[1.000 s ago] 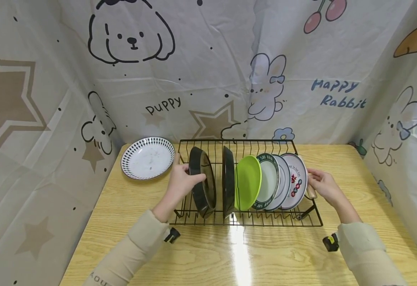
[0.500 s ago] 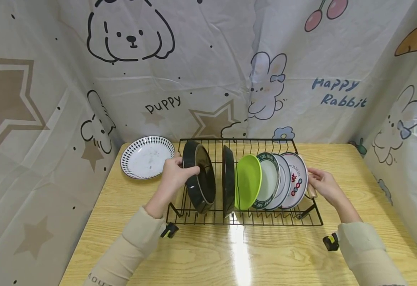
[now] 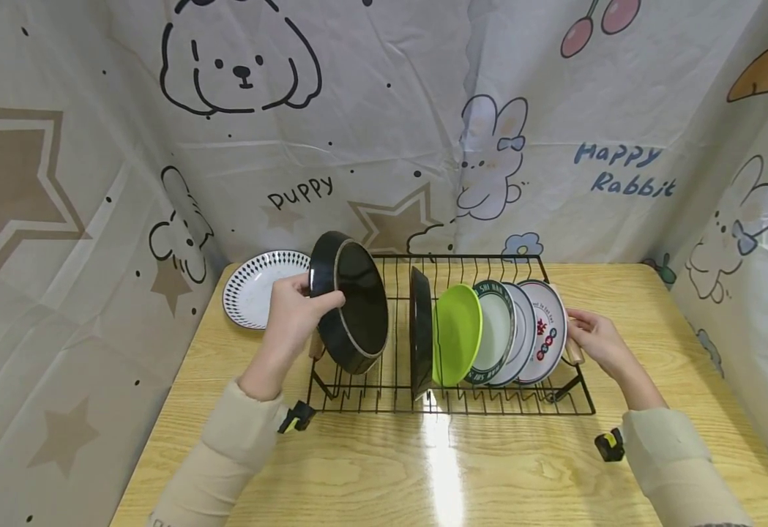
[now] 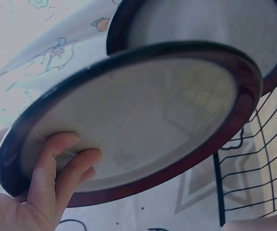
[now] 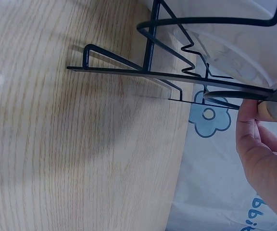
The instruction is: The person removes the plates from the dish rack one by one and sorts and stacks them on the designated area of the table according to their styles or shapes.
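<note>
A deep black dish (image 3: pixel 364 300) is tilted above the left end of the black wire dish rack (image 3: pixel 449 411). My left hand (image 3: pixel 290 315) pinches its left rim, thumb on the inner side. In the left wrist view, fingers of the left hand (image 4: pixel 47 183) lie on the dish's pale underside (image 4: pixel 143 120). My right hand (image 3: pixel 597 340) grips the wooden handle (image 3: pixel 575 353) at the rack's right end; the right wrist view shows this handle (image 5: pixel 275 110) between thumb and fingers. A second black dish (image 3: pixel 420 333) stands upright in the rack.
Right of the second black dish stand a lime-green plate (image 3: pixel 457 335), a green-rimmed plate (image 3: pixel 493 333) and more white plates, the last with red print (image 3: pixel 540 333). A white plate with a black diamond border (image 3: pixel 258 289) lies on the wooden table (image 3: pixel 384 461), back left.
My left hand has lifted the black dish up and left out of the rack, turning its inside more toward the head camera. The right hand keeps its place on the handle.
</note>
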Motion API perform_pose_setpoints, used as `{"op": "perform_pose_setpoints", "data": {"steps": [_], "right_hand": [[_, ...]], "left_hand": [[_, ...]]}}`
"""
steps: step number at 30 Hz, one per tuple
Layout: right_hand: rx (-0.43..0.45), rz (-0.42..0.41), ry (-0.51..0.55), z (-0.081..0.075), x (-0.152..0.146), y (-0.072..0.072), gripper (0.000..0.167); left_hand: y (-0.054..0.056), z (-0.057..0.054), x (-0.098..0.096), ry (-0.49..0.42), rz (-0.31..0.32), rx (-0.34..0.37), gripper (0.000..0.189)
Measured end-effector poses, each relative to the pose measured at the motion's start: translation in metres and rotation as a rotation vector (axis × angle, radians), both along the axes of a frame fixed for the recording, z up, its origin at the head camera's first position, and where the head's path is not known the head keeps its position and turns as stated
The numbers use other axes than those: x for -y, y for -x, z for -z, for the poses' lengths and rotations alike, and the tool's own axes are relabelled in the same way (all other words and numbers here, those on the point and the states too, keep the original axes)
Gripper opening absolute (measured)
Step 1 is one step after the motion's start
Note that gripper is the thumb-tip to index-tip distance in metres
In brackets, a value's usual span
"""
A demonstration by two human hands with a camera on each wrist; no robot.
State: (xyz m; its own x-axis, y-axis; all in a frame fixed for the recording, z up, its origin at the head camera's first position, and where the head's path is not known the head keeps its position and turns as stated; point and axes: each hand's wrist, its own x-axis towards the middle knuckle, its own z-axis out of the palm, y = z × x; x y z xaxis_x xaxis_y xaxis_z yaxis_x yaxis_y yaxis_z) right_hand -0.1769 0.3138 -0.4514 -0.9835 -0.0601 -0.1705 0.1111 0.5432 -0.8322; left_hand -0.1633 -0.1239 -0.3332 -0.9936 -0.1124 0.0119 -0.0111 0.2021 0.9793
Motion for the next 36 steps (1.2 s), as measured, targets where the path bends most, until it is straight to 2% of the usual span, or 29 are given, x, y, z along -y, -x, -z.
{"op": "perform_pose_setpoints", "data": {"steps": [4,11,17,19,26,36], "right_hand": [[0.000,0.000,0.004,0.000,0.000,0.000,0.053],[0.003,-0.003,0.017,0.000,0.001,0.000,0.053],[0.000,-0.005,0.014,0.000,0.000,0.000,0.053],[0.002,-0.004,0.015,0.000,0.000,0.000,0.053],[0.004,0.001,0.014,0.000,0.000,0.000,0.053],[0.004,0.001,0.000,0.000,0.000,0.000,0.053]], "left_hand": [[-0.003,-0.005,0.005,0.003,-0.029,-0.075,0.013],[-0.010,-0.013,0.015,0.093,-0.103,-0.208,0.010],[-0.016,-0.015,0.023,0.169,-0.155,-0.323,0.005],[-0.018,-0.014,0.025,0.196,-0.177,-0.352,0.010],[-0.023,-0.003,0.035,0.299,-0.253,-0.375,0.018],[-0.031,0.028,0.049,0.489,-0.357,-0.419,0.026]]}}
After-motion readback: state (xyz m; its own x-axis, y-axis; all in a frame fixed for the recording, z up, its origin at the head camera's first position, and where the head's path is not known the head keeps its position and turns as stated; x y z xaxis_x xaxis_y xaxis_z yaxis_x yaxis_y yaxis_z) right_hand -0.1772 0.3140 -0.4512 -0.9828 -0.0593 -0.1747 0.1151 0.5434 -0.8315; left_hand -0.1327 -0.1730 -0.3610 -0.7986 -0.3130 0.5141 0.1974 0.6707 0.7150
